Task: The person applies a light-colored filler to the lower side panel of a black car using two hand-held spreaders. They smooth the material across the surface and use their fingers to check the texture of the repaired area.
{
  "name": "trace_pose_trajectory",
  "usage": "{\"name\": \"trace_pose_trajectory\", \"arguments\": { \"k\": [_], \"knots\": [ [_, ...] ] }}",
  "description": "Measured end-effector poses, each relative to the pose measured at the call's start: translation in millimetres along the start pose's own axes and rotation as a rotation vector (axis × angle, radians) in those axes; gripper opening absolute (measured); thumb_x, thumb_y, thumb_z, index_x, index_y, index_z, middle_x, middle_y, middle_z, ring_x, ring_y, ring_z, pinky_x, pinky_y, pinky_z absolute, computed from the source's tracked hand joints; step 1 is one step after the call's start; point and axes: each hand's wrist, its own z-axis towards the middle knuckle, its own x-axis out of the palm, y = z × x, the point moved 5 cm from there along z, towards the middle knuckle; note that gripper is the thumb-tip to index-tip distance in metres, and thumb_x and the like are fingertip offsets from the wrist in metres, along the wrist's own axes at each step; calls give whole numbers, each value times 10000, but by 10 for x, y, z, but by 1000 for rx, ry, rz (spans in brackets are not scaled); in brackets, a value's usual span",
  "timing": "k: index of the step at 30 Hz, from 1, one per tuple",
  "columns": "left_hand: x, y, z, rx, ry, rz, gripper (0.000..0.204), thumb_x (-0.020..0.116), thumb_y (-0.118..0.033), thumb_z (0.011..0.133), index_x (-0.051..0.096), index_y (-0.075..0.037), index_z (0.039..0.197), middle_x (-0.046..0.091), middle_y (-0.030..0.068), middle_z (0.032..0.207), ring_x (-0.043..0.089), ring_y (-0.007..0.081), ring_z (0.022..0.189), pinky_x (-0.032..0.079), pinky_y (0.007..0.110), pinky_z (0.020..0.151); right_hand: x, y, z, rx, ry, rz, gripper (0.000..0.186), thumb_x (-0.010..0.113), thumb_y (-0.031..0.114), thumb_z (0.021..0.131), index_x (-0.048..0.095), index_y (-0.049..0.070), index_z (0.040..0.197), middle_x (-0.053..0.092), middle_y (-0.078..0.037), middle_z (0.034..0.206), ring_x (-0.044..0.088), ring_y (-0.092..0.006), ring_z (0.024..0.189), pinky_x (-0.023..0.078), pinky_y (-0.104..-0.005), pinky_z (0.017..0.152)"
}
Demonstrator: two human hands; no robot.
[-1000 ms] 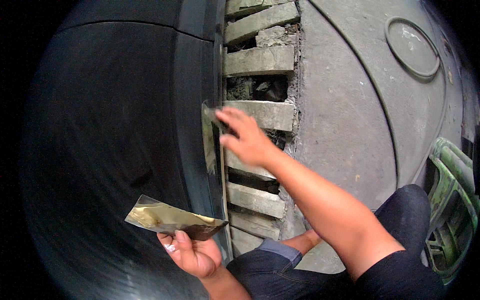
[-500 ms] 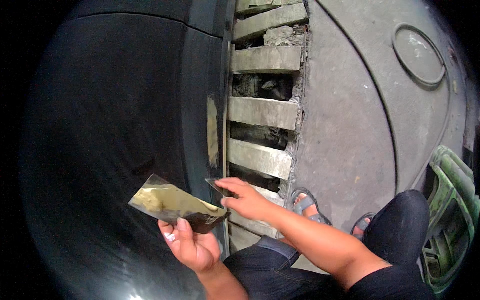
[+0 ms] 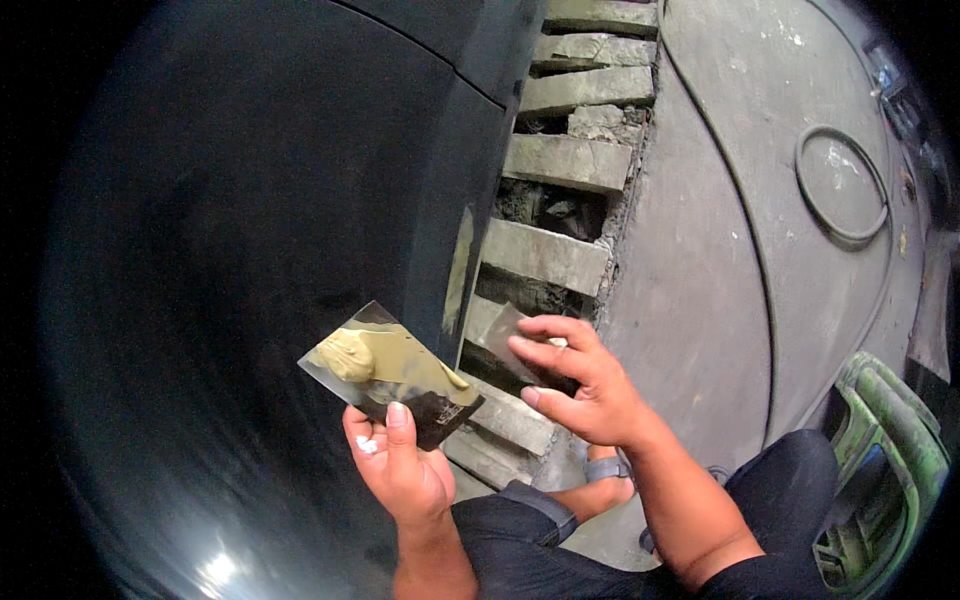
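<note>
My left hand (image 3: 408, 475) grips a flat rectangular putty plate (image 3: 440, 412) from below, thumb on its near edge. A lump of yellowish filler putty (image 3: 345, 355) sits at the plate's left end, with a thinner smear across the middle. In my right hand (image 3: 595, 390) is a thin, semi-transparent spreader (image 3: 508, 338), held between fingers and thumb, to the right of the plate and apart from it. A dark car body panel (image 3: 250, 200) fills the left side. Along its lower edge runs a pale putty strip (image 3: 459, 270), beyond both hands.
Beside the panel, concrete slats (image 3: 548, 255) cross a dark pit with gaps between them. On the grey floor (image 3: 700, 300) lie a long hose (image 3: 745, 210) and a ring-shaped loop (image 3: 805, 190). A worn green plastic chair (image 3: 890, 430) stands at the lower right.
My right hand with the spreader has moved right and slightly up, away from the plate. The plate has shifted slightly right in view. The view has turned, so the panel edge and slats now slant.
</note>
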Motion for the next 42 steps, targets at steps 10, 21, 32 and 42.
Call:
{"name": "trace_pose_trajectory", "arguments": {
  "k": [10,21,32,42],
  "knots": [
    [-35,-20,-39,130,-88,177,212,476,-8,906,457,21,1115,545,96,1049,512,148,943,410,306,879,133,373,-13,-161,96,-294,390,700,210,741,624,109,1111,536,-113,1182,475,-346,1078,409,-444,890],
    [-117,47,126,199,62,87,364,443,-20,919,395,7,1280,522,143,1218,516,228,1097,413,381,953,-179,-664,-190,641,-81,971,521,544,247,899,396,24,1345,539,-113,1204,532,-203,1087,483,-361,855],
    [-78,121,27,60,116,92,359,453,-38,909,406,-4,1263,520,125,1195,521,226,1061,424,377,929,-244,-866,-165,605,-131,1091,552,510,403,926,404,49,1336,554,-92,1181,548,-190,1070,489,-377,873],
    [5,75,53,68,71,52,398,463,-48,909,387,-6,1297,527,126,1192,529,234,1054,429,383,926,-394,-864,-158,643,-164,969,505,510,357,934,426,42,1320,555,-83,1187,563,-209,1059,504,-368,842]
  ]
}}
